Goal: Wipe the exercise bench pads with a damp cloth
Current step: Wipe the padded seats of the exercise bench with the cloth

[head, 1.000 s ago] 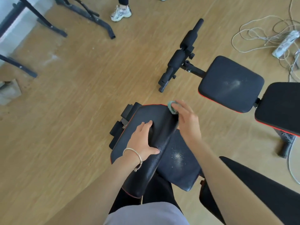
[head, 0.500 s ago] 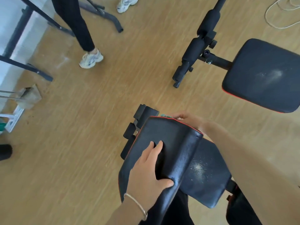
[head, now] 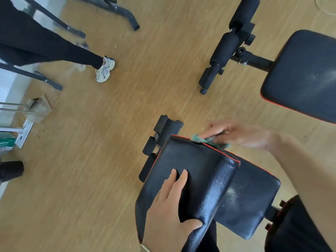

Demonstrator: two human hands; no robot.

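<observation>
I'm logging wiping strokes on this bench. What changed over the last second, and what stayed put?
The right hand ran the green cloth a little leftward along the far red-trimmed edge of the folded pad, dipping behind it midway; it is motion-blurred now. A bystander's shoe stepped nearer. The left hand stayed flat on the pad, steadying it.

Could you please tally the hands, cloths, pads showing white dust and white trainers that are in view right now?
Hands: 2, left hand, right hand
Cloths: 1, green cloth
Dusty pads: 2, lower pad, far pad
Trainers: 1, white trainer
Total: 6
</observation>
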